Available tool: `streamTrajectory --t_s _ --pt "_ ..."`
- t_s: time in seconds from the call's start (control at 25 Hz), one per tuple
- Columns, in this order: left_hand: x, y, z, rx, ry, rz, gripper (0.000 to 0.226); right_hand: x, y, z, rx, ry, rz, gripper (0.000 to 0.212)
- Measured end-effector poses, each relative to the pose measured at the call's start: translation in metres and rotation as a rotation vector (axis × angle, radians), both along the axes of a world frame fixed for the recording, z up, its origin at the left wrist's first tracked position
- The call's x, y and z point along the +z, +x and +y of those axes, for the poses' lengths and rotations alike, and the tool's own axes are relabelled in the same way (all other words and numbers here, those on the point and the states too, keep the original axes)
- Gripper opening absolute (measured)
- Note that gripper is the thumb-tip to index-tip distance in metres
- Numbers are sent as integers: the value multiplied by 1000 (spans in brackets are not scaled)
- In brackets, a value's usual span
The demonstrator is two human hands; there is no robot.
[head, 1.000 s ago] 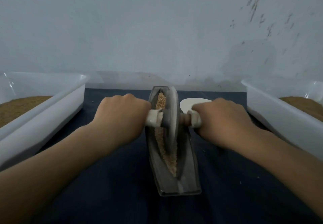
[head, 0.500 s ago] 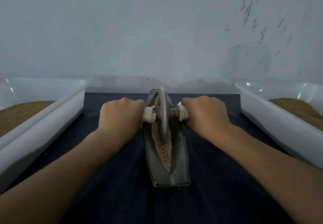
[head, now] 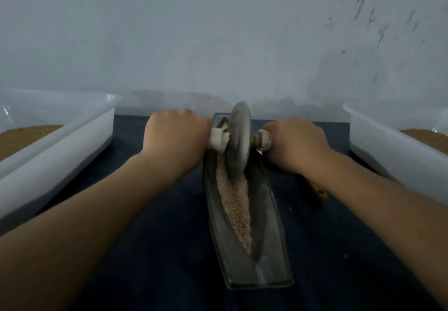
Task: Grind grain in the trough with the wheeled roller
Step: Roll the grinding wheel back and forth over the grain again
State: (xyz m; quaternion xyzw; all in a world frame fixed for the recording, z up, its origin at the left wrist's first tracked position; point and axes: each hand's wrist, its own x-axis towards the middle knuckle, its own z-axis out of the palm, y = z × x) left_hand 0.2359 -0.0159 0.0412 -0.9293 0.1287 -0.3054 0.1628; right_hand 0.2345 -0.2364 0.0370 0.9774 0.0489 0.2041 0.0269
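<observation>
head view, left hand (head: 178,132): curled round the white left handle (head: 217,138) of the wheeled roller (head: 238,141). Only the back of the hand and the knuckles are seen; the fingertips are hidden on the far side.
head view, right hand (head: 297,142): clamped on the white right handle (head: 264,139) in the same way, fingertips also hidden.
hands, spacing: held apart, one on each side of the wheel.
roller: the metal disc is stood on edge at the far end of the trough (head: 274,213), with its lower rim sunk into the grain (head: 236,209). The contact point itself is covered by the grain.
trough: a long narrow metal boat, laid lengthwise away from the person. Its far tip is masked by the wheel.
grain: a pale strip is spread along the groove, tapering to a point at the near end.
partly hidden: a yellowish wooden end (head: 320,193) is seen under the right forearm; the rest is covered and what it is cannot be told.
cut off: the left tub (head: 72,141) and the right tub (head: 388,146), both white plastic, are cropped by the frame edges. Brown fill (head: 24,138) is seen in each.
blur: the frame is dim and soft, and the wheel edge is smeared.
surface: a dark blue cloth (head: 157,250) is laid under everything, with a few pale specks right of the trough.
room: a pale grey wall (head: 218,32) is set close behind, with dark scuff marks at the upper right.
</observation>
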Motion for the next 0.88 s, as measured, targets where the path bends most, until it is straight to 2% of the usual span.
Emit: streamTrajectory --t_s 0.16,0.32,0.48,0.6,0.68,0.8,0.88 --pt "7 22 -7 16 15 2 11 -14 22 -1 -51 50 -118 19" --pt "3 -15 2 -50 -54 39 5 -3 -23 4 1 -36 -77 11" --pt "-7 -80 28 -151 12 22 39 9 -102 0 121 -191 -284 35" --pt "3 -88 37 -178 -8 60 55 20 -114 -2 157 -206 -245 35" --pt "-7 -70 33 -122 -19 104 40 17 -95 4 53 -252 -140 28" --pt "-10 -18 18 -80 -80 93 10 12 -33 10 -21 -166 -21 19" --pt "-6 10 11 -64 -109 82 6 11 0 11 -46 -106 -41 15"
